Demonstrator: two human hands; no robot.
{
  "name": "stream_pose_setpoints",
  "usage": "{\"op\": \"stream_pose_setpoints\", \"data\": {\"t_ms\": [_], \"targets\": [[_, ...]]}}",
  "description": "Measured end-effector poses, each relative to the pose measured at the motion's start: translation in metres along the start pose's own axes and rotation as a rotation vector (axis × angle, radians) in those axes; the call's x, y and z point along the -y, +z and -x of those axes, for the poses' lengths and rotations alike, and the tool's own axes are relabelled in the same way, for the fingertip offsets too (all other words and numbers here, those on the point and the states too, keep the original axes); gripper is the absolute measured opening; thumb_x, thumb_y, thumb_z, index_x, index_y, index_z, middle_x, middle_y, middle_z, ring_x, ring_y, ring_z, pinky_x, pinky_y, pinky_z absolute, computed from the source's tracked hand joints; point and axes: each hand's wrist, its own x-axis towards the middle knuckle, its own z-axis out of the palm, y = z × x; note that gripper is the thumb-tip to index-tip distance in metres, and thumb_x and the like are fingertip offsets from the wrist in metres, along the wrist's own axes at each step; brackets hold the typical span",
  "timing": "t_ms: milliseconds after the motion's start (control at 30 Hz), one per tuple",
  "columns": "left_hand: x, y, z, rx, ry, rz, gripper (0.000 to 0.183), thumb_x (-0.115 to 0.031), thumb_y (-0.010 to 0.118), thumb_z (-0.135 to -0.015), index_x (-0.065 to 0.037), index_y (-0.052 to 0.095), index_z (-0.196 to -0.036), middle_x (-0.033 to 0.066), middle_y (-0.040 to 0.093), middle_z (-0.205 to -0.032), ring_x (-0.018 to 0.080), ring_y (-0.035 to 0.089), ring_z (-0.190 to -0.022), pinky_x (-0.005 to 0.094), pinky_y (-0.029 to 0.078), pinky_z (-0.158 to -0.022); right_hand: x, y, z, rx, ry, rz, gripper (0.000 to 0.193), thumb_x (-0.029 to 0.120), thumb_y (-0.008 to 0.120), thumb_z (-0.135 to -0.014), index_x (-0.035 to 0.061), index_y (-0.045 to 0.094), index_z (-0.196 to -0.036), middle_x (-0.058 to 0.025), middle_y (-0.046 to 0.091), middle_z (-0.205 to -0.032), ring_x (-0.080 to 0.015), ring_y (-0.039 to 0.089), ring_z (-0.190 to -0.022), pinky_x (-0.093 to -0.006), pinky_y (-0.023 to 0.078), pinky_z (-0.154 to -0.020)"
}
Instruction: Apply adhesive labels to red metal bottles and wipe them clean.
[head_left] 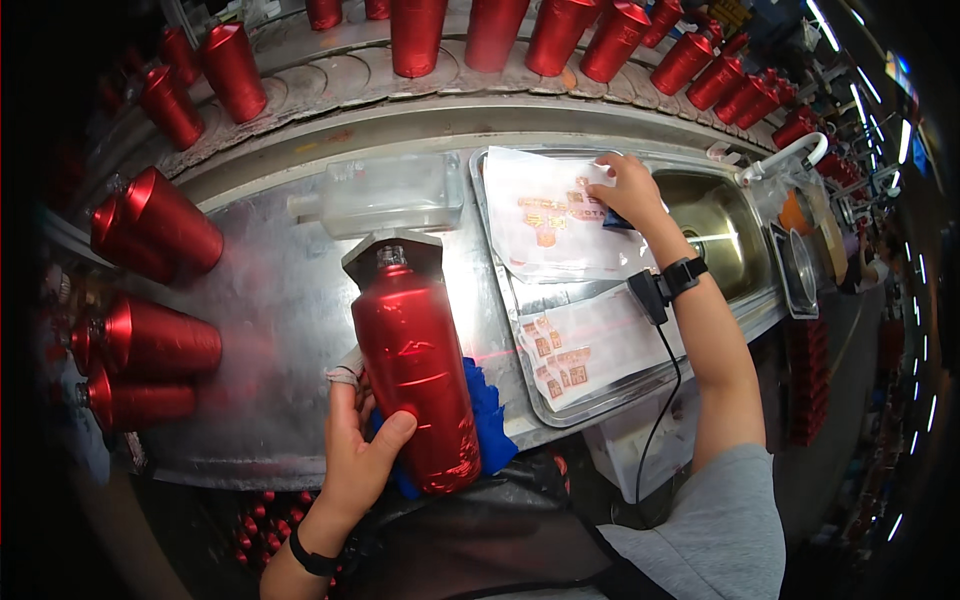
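A shiny red metal bottle [415,360] lies tilted in front of me, its bare threaded neck pointing away and resting at a grey angled metal holder [428,252]. My left hand [358,455] grips its lower left side, thumb on top, other fingers hidden beneath. Under the bottle a blue cloth [490,410] shows. My right hand [632,190] reaches over a white decal sheet [545,235] with orange printing, thumb and forefinger apart at its printed part. A small dark blue thing [617,220] shows under that palm. Nearer me is another decal sheet [615,335].
Both sheets lie in a metal tray [540,294]. A clear rectangular container [395,195] stands behind the bottle; a sink [715,220] with a white faucet [790,155] is at right. Several red bottles [165,225] lie at left; more stand along the conveyor [345,75].
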Motion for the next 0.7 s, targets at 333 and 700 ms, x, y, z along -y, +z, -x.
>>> {"op": "stream_pose_setpoints", "data": {"t_ms": [333, 700], "targets": [[-0.004, 0.001, 0.000, -0.011, -0.005, -0.003, 0.081, -0.033, 0.074, -0.088, 0.003, 0.029, -0.146, 0.0173, 0.048, -0.138, 0.0249, 0.049, -0.129, 0.0396, 0.035, -0.112, 0.006, 0.023, -0.040, 0.114, -0.005, -0.180, 0.026, 0.021, 0.076, -0.076, 0.0085, 0.074, -0.098, -0.0129, 0.066, -0.095, -0.0306, 0.066, -0.090, -0.0394, 0.051, -0.081], [-0.003, 0.000, -0.002, -0.004, 0.024, -0.015, 0.080, -0.029, 0.073, -0.089, 0.004, 0.029, -0.147, 0.0187, 0.048, -0.139, 0.0258, 0.049, -0.130, 0.0396, 0.036, -0.111, 0.003, 0.027, -0.054, 0.165, 0.030, -0.216, 0.017, 0.016, 0.075, -0.078, 0.0035, 0.070, -0.089, -0.0091, 0.069, -0.081, -0.0212, 0.069, -0.071, -0.0338, 0.053, -0.068]]}}
